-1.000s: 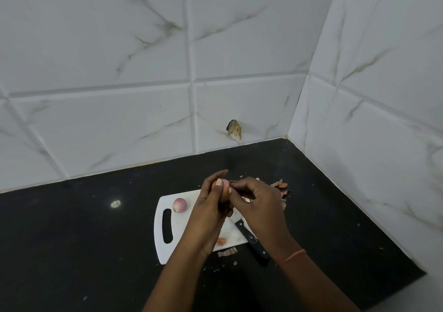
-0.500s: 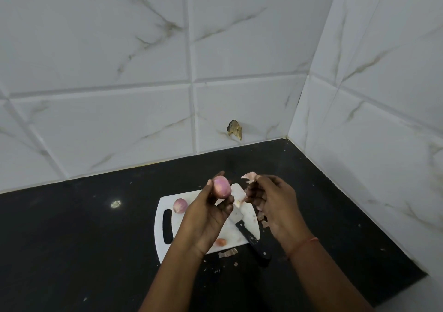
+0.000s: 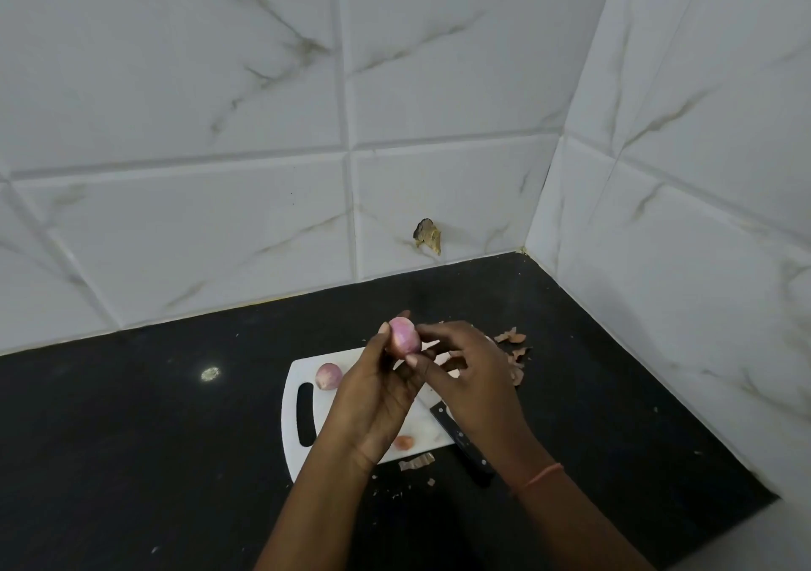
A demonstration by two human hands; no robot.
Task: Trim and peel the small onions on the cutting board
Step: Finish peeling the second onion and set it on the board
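Observation:
My left hand [image 3: 377, 399] holds a small pink peeled onion [image 3: 404, 336] up above the white cutting board [image 3: 303, 368], pinched between thumb and fingers. My right hand [image 3: 476, 377] is right beside it, with its fingertips touching the onion's right side. A second small onion [image 3: 328, 376] lies on the board's far left part, near the handle slot. A black-handled knife [image 3: 461, 441] rests at the board's right edge, its blade hidden under my hands. A small cut onion piece [image 3: 403, 442] sits on the board's near edge.
A heap of brown onion skins [image 3: 513, 351] lies on the black counter [image 3: 153, 439] just right of the board. More peel scraps [image 3: 416, 461] lie in front of the board. White tiled walls meet in a corner at the back right.
My right hand pulled a strip of skin off the onion and moved away to the right, then dropped it. It has now come back to touch the onion.

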